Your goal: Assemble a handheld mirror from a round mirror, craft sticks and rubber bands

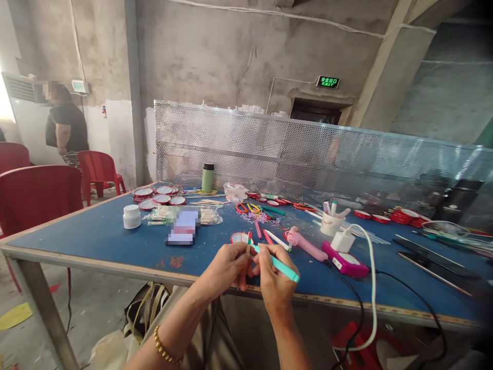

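Observation:
My left hand (230, 263) is closed in a pinch on a small wooden stick (249, 239) with red and green colouring at its upper end. In my right hand (278, 281) is a turquoise marker (284, 268), gripped like a pen, its tip end close to the stick. Both hands meet above the table's front edge. Just behind them lies a red-rimmed round disc (239, 237). A red marker (267, 236) and a white pen with a green end (278, 240) rest beyond the right hand, beside a pink handheld tool (306, 245).
On the blue table (96, 234) are a white jar (131, 217), a phone (182, 226), bagged sticks (210, 215), scissors (253, 208), a green bottle (208, 178), a pen cup (332, 223) and a magenta power block (345, 260) with cords. A person (65, 123) stands far left.

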The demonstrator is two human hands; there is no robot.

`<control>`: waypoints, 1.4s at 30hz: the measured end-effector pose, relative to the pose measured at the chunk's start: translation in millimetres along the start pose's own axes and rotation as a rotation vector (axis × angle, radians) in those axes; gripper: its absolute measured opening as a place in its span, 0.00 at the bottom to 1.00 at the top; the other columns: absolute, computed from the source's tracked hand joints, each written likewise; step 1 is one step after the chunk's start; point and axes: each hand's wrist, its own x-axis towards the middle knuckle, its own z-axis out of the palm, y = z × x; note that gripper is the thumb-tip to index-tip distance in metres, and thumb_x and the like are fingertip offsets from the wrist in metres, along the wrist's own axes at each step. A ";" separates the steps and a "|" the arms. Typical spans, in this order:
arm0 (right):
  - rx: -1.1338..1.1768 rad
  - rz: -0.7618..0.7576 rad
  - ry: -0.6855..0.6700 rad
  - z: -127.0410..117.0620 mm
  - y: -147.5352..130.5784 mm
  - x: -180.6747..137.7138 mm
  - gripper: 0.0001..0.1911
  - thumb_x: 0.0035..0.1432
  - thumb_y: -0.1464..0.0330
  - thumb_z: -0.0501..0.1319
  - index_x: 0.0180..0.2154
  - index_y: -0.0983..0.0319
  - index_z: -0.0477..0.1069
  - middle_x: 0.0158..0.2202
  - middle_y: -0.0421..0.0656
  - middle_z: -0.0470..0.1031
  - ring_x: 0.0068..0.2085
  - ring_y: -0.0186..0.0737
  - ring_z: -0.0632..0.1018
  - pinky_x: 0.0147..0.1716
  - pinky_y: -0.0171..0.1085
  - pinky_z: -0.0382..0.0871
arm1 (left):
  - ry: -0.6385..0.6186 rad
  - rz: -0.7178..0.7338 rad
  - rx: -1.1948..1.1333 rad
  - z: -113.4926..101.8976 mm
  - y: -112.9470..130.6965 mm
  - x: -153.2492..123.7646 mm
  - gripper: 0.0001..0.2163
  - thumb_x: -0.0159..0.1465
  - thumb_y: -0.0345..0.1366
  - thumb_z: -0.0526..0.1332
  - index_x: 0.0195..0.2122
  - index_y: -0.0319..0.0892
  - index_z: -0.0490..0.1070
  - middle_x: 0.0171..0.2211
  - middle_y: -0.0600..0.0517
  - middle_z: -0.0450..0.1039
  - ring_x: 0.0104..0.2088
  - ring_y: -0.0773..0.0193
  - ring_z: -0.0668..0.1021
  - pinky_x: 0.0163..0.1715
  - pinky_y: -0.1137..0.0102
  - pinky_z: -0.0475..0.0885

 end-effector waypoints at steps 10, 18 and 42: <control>-0.023 0.006 -0.027 -0.1 -0.1 1.3 0.14 0.65 0.63 0.58 0.27 0.61 0.67 0.16 0.34 0.67 0.16 0.30 0.70 0.17 0.29 0.65 | 0.008 -0.002 -0.002 0.0 1.3 0.2 0.11 0.65 0.41 0.52 0.29 0.40 0.62 0.25 0.55 0.71 0.14 0.74 0.71 0.14 0.79 0.59; -0.030 -0.002 -0.031 0.1 -1.7 1.2 0.13 0.64 0.63 0.58 0.28 0.61 0.67 0.16 0.34 0.67 0.16 0.31 0.70 0.16 0.29 0.65 | 0.015 0.002 0.018 0.2 1.1 -0.1 0.11 0.64 0.41 0.52 0.28 0.41 0.61 0.24 0.55 0.71 0.14 0.73 0.71 0.14 0.79 0.60; 0.012 0.033 -0.017 0.8 -4.1 1.9 0.15 0.64 0.61 0.58 0.27 0.61 0.67 0.16 0.35 0.67 0.15 0.30 0.70 0.15 0.29 0.64 | -0.004 -0.001 -0.033 -0.7 -2.1 -0.1 0.14 0.66 0.46 0.54 0.31 0.40 0.64 0.26 0.54 0.72 0.15 0.74 0.71 0.14 0.78 0.59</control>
